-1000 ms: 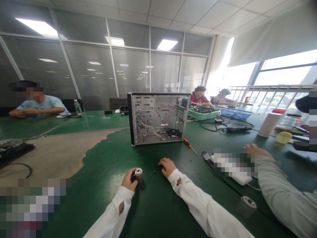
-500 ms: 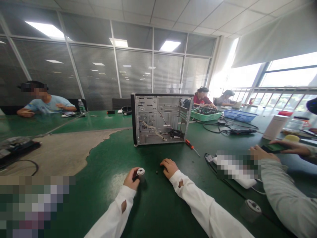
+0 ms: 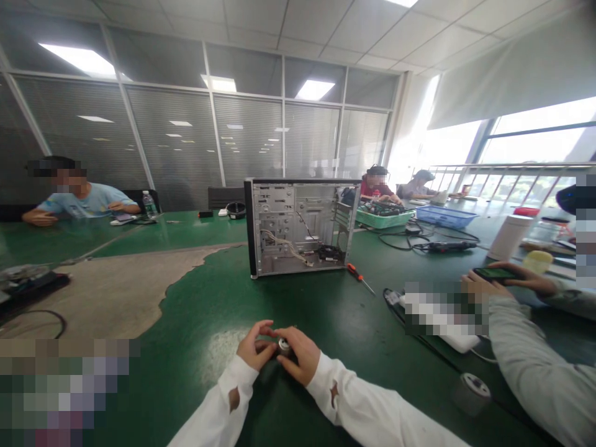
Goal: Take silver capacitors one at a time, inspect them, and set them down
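Observation:
My left hand (image 3: 255, 346) and my right hand (image 3: 298, 355) meet low in the view on the green tabletop (image 3: 209, 292). Between them, both hands grip a small metal cylinder (image 3: 284, 346) with a pale round end, and the fingers hide most of it. Ahead of my hands stands an open computer case (image 3: 298, 226) on its side, with bare metal panels and loose wires inside. A red-handled screwdriver (image 3: 359, 277) lies by its front right corner, beyond my right hand.
On the right, a co-worker's hands hold a phone (image 3: 493, 273) above the table, and their grey sleeve (image 3: 535, 366) lies near a grey cylinder (image 3: 471, 394). Cables, a blue tray (image 3: 446, 216) and a green tray (image 3: 384, 218) lie farther away.
My right hand has moved left to join my left hand on the metal cylinder. The co-worker's hand with the phone has shifted slightly, and the view has shifted a little.

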Action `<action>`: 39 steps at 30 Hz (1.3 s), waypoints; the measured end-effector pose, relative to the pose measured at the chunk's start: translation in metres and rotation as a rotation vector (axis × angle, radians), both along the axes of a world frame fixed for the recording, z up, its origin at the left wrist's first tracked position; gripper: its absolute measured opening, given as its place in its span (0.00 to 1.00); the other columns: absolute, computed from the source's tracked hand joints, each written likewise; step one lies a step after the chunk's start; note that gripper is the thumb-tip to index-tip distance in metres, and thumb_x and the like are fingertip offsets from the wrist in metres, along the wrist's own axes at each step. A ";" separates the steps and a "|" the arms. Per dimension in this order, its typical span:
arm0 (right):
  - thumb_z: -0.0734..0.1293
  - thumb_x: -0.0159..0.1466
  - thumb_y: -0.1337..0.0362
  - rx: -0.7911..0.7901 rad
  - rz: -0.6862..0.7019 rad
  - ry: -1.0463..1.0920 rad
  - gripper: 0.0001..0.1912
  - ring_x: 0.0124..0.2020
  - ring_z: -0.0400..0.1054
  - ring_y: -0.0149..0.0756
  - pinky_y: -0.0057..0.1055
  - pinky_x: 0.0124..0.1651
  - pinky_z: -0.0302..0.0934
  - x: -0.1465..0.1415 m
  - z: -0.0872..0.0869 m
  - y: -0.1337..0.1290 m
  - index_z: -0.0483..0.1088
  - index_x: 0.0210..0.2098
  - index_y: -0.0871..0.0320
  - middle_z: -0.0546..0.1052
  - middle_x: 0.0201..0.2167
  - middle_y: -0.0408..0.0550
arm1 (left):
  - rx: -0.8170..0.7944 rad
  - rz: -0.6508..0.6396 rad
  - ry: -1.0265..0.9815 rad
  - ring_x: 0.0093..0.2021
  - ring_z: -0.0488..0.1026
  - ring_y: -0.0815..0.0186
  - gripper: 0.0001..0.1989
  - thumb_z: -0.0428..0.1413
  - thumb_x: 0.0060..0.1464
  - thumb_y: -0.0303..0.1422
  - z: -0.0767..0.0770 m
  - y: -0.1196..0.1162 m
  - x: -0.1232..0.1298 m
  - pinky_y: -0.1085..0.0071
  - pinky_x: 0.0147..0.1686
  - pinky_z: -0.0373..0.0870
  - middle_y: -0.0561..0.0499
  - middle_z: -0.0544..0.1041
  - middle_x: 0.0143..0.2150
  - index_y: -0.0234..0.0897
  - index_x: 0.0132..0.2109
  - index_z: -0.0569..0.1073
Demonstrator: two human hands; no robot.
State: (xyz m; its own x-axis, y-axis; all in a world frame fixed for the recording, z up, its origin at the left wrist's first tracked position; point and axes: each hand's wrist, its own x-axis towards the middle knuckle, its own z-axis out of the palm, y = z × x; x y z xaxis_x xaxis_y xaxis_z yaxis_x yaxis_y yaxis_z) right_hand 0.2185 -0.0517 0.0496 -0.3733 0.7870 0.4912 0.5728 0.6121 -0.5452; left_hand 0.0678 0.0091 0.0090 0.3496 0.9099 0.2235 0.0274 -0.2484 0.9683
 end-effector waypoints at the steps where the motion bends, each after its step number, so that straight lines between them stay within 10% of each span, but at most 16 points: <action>1: 0.60 0.51 0.68 -0.011 -0.006 0.001 0.24 0.43 0.58 0.36 0.34 0.46 0.54 0.003 -0.001 -0.005 0.55 0.48 0.58 0.65 0.41 0.50 | -0.006 -0.011 0.010 0.23 0.72 0.68 0.21 0.53 0.39 0.32 0.001 -0.001 0.000 0.72 0.24 0.66 0.50 0.68 0.34 0.37 0.43 0.58; 9: 0.58 0.51 0.65 -0.011 -0.247 0.022 0.25 0.41 0.61 0.35 0.31 0.44 0.56 0.057 -0.025 -0.074 0.52 0.49 0.58 0.66 0.39 0.50 | -0.038 0.009 0.043 0.21 0.71 0.69 0.16 0.49 0.42 0.32 0.001 0.003 0.005 0.76 0.17 0.61 0.50 0.69 0.32 0.34 0.41 0.60; 21: 0.56 0.49 0.45 0.282 -1.257 -0.179 0.34 0.37 0.64 0.44 0.38 0.38 0.60 0.198 -0.078 -0.186 0.51 0.49 0.61 0.65 0.41 0.55 | -0.047 0.046 0.038 0.20 0.70 0.71 0.15 0.49 0.40 0.31 -0.004 0.006 0.007 0.78 0.16 0.61 0.52 0.70 0.28 0.34 0.39 0.62; 30: 0.55 0.53 0.52 0.391 -1.298 -0.271 0.34 0.45 0.56 0.46 0.41 0.44 0.55 0.222 -0.072 -0.174 0.47 0.51 0.70 0.60 0.44 0.61 | -0.028 0.123 -0.043 0.18 0.70 0.70 0.15 0.51 0.36 0.32 -0.006 0.003 -0.004 0.77 0.17 0.61 0.53 0.70 0.26 0.34 0.36 0.63; 35: 0.58 0.52 0.58 0.598 -1.356 -0.211 0.28 0.49 0.50 0.51 0.48 0.46 0.47 0.177 -0.057 -0.181 0.53 0.49 0.67 0.57 0.47 0.61 | -0.025 0.166 -0.057 0.18 0.70 0.71 0.14 0.51 0.36 0.31 -0.004 -0.011 -0.019 0.77 0.17 0.61 0.53 0.70 0.25 0.34 0.36 0.63; 39: 0.58 0.53 0.62 0.461 -1.000 -0.318 0.24 0.49 0.52 0.45 0.43 0.47 0.50 0.118 -0.054 -0.173 0.54 0.49 0.61 0.57 0.48 0.56 | -0.033 0.203 -0.061 0.18 0.70 0.72 0.13 0.51 0.37 0.29 -0.002 -0.020 -0.025 0.78 0.17 0.62 0.54 0.70 0.24 0.34 0.35 0.63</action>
State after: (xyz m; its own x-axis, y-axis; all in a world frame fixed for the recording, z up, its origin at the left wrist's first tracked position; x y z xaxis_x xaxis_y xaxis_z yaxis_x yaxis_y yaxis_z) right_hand 0.3363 -0.2251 -0.0039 0.1588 0.5710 0.8054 0.9873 -0.0908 -0.1303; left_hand 0.0425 -0.0110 0.0068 0.1447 0.9675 0.2074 0.0149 -0.2117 0.9772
